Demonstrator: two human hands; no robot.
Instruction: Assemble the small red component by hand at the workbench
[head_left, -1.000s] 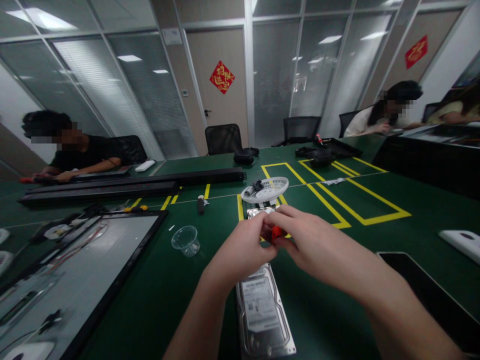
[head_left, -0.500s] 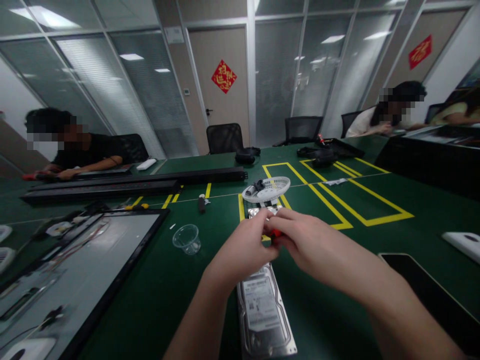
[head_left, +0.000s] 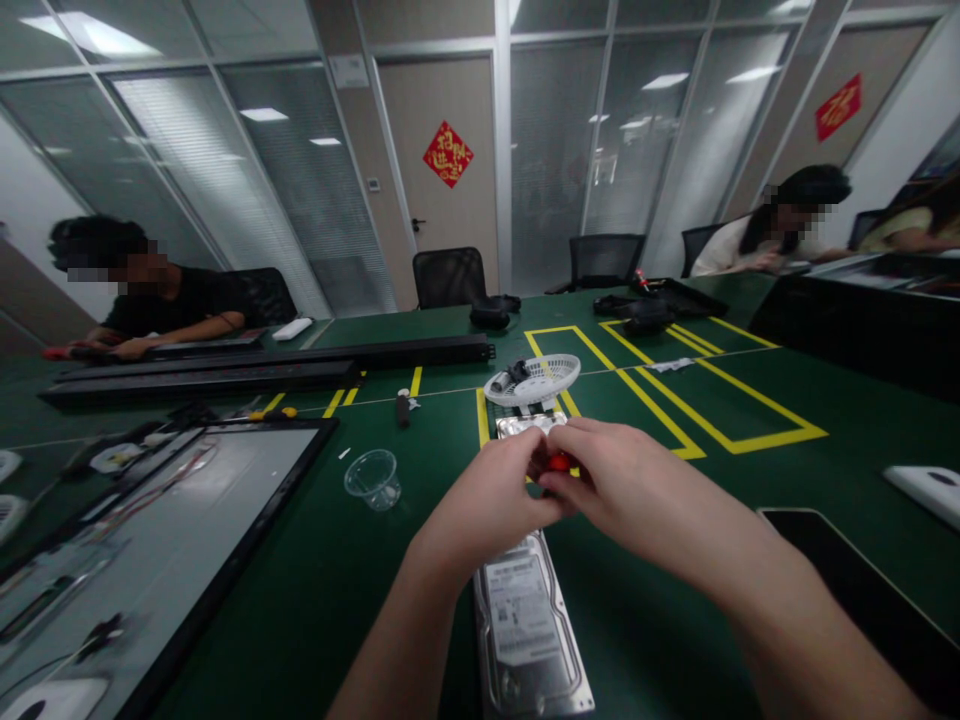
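My left hand [head_left: 510,488] and my right hand [head_left: 600,455] meet over the middle of the table, both with bent, closed fingers. A red piece [head_left: 559,462] shows between the right thumb and fingers; the rest of it is hidden, so its kind is unclear. The left fingertips press close beside it, and what they hold is covered. Below my wrists a silver hard drive [head_left: 525,610] with a white label lies flat on the green table. Just beyond my fingers sits another shiny metal piece [head_left: 517,426], partly covered by the hands.
A white basket [head_left: 566,375] holds small dark parts. To the left are a clear plastic cup [head_left: 373,480] and a large opened panel [head_left: 247,500]. A black phone-like slab [head_left: 847,570] lies at right. Long black bars [head_left: 360,355] and other people are farther off.
The right hand has shifted slightly, its fingers lifting a little, and more of the red piece now shows. The hard drive stays where it was.
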